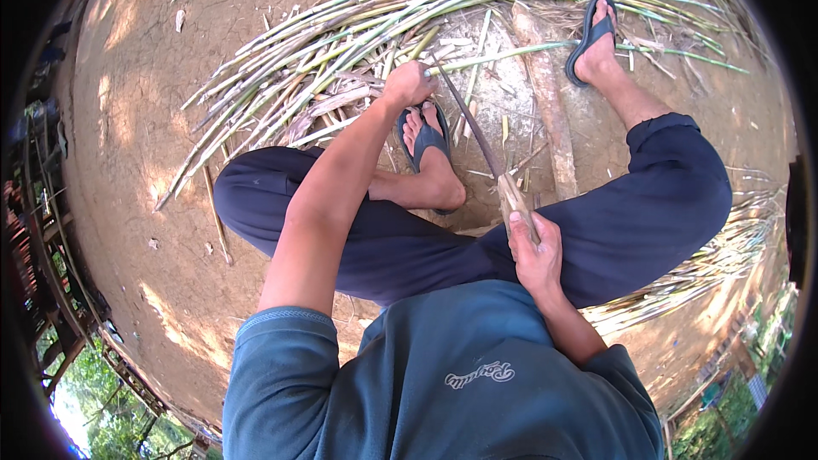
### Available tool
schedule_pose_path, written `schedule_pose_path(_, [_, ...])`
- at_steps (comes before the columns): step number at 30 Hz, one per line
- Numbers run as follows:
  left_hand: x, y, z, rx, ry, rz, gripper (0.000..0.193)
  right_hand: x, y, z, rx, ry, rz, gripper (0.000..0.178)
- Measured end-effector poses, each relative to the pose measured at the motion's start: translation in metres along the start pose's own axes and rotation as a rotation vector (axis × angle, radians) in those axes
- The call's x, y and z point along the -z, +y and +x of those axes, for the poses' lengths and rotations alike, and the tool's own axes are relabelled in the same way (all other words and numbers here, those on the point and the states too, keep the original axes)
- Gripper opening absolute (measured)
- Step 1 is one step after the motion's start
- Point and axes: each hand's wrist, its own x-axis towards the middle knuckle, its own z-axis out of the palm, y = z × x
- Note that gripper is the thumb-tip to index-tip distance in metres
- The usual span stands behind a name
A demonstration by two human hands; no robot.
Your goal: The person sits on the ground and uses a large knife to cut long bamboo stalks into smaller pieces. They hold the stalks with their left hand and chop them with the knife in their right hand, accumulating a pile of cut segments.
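My left hand is closed around the end of a thin green cane stalk, just above my left foot. From there the stalk runs to the right, over a log on the ground. In my right hand, near my lap, is the wooden handle of a long knife. Its dark, narrow blade points up and to the left, with the tip close to my left hand and the stalk. Whether the blade touches the stalk I cannot tell.
A large heap of long green and yellow stalks lies beyond my feet. The log lies between my sandalled feet, with pale chips and cut pieces around it. More stalks are piled at the right, on bare earth.
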Motion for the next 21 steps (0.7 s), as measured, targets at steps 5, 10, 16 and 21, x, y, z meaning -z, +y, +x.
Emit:
schedule_pose_path(5, [0.011,0.017,0.002,0.121,-0.049,0.209,0.048,-0.006,-0.003,0.007,0.028,0.015,-0.124,0.044])
schedule_pose_path(10, [0.019,0.031,0.007,0.139,-0.072,0.283,0.036,-0.009,-0.016,0.001,0.025,0.038,-0.132,0.044])
schedule_pose_path(16, [0.014,0.03,0.002,0.129,-0.046,0.223,0.035,-0.017,-0.015,0.013,0.047,0.061,-0.159,0.043])
schedule_pose_path(21, [0.008,0.024,0.003,0.099,-0.024,0.215,0.033,-0.019,-0.012,0.021,0.034,0.056,-0.224,0.041])
